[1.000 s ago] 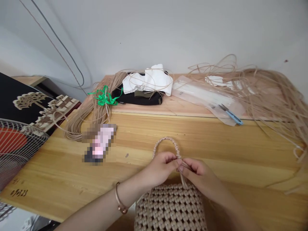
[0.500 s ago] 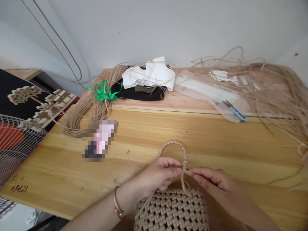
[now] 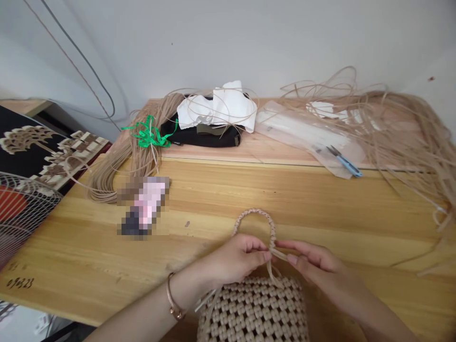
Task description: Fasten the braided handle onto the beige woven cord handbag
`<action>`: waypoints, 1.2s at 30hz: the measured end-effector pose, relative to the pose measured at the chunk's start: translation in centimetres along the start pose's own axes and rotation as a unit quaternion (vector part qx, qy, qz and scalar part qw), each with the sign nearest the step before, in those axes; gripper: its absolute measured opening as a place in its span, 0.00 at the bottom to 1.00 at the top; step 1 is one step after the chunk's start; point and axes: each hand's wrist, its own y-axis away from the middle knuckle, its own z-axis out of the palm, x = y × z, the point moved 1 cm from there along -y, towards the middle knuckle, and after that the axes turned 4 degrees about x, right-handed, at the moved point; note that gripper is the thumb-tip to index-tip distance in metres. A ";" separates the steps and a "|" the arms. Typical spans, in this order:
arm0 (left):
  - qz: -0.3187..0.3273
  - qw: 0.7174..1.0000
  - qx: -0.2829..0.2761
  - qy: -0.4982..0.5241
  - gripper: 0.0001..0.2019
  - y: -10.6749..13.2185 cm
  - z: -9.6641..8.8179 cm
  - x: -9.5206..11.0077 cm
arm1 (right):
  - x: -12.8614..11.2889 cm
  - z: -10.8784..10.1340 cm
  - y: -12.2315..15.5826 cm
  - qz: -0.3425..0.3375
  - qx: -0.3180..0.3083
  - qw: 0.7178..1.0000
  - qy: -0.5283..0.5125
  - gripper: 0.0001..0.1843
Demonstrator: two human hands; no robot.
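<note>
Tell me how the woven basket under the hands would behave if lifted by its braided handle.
The woven basket is probably light for its size: it is open weave of thin strips. The braided handle holds its arch unsupported, so it is likely fairly stiff, though slightly springy. Loose strip ends hang at the left hand, so they may flop and snag.

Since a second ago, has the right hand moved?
Yes. The right hand has slid rightward, away from the handle of the basket, drawing a strand out; the left hand pinches at the handle.
</note>
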 end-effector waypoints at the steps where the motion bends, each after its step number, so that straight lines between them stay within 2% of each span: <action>1: 0.005 1.000 -0.005 0.004 0.10 -0.1 0.1 0.1 | -0.2 0.0 -0.2 -0.002 0.002 1.000 0.000 0.24; 9: 0.025 0.995 0.031 0.090 0.06 -0.8 0.7 0.8 | -2.2 -0.1 -1.7 -0.054 0.026 0.998 0.028 0.22; 15: 0.061 0.984 0.039 0.161 0.09 -1.6 1.0 0.3 | -1.9 1.1 -2.1 -0.028 -0.055 0.997 0.039 0.15; 20: 0.070 0.977 0.042 0.197 0.11 -2.2 1.0 -0.1 | -2.3 1.1 -2.4 0.002 -0.078 0.995 0.065 0.14; 25: 0.071 0.972 0.060 0.217 0.12 -2.4 1.0 -0.3 | -2.4 1.0 -2.7 0.015 -0.078 0.996 0.046 0.15; 31: 0.063 0.971 0.046 0.228 0.12 -2.3 1.0 -0.5 | -2.1 1.2 -2.6 0.015 -0.084 0.996 0.037 0.18; 36: 0.034 0.979 -0.013 0.201 0.14 -1.9 0.2 -0.2 | -2.0 1.4 -2.0 0.003 -0.098 0.995 0.030 0.20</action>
